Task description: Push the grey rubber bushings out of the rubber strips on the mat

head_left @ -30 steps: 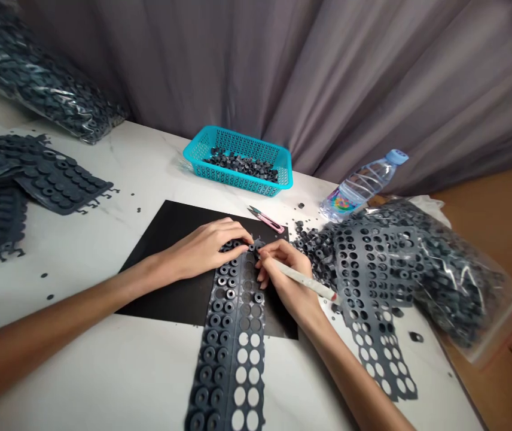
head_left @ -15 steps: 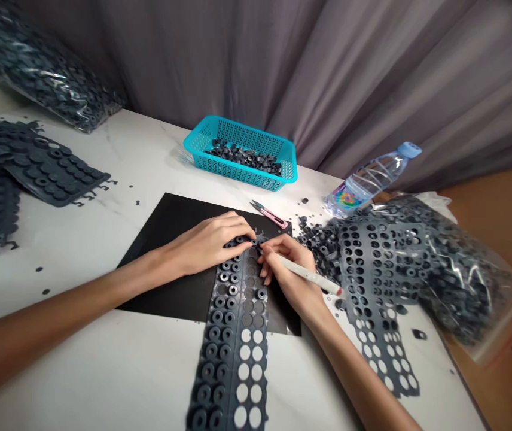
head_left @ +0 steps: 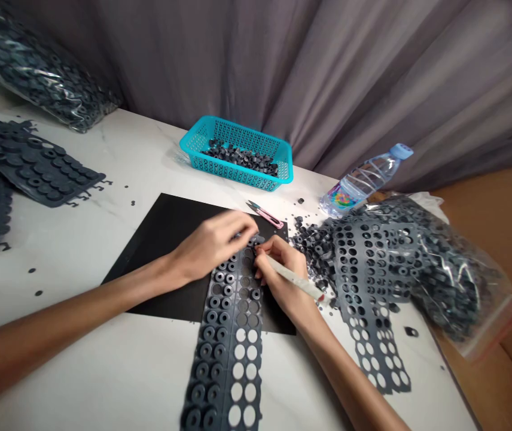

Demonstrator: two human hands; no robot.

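Note:
A dark grey rubber sheet (head_left: 226,335) of moulded rings runs from the front edge up onto a black board (head_left: 148,233). Its left columns hold rings; many holes on the right are bare. One loose-looking ring (head_left: 255,294) sits among those holes. My right hand (head_left: 285,269) is closed around a white pen-like tool (head_left: 298,280) with a red end, its tip hidden by the fingers near the sheet's top right. Over the sheet's top left, my left hand (head_left: 218,242) is blurred, thumb and fingers curled together; whatever they pinch is hidden.
Behind the board stands a turquoise basket (head_left: 193,157) of small dark parts, with pink-handled snips (head_left: 265,215) before it. To the right are a water bottle (head_left: 363,182), loose rings, a punched-out sheet (head_left: 363,281) and a filled plastic bag (head_left: 457,299). More sheets (head_left: 49,173) lie left.
My left hand has lifted slightly and shifted left from the sheet's top, its fingers now blurred. My right hand stays by the sheet with the tool. The whole view has shifted slightly.

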